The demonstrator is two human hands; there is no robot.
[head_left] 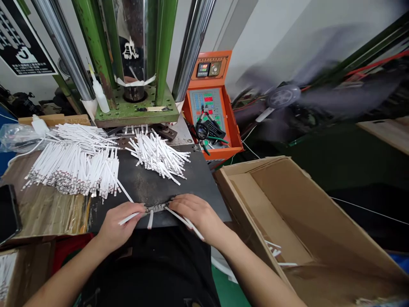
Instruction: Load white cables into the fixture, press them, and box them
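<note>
Metal jig lies over a black plate, held between both hands at the plate's near edge. The left hand is closed on the jig's left end, pinching it, and the right hand is curled over its right end, gripping it too. White strips stick out from the jig on both sides, and one points toward the person. Farther off lie a loose heap of strips on the plate and a larger heap, mostly lined up, on the worktop to the left. Behind them stand a green press and an orange control box with pliers on it. An open cardboard box sits to the right, a phone at far left.
</note>
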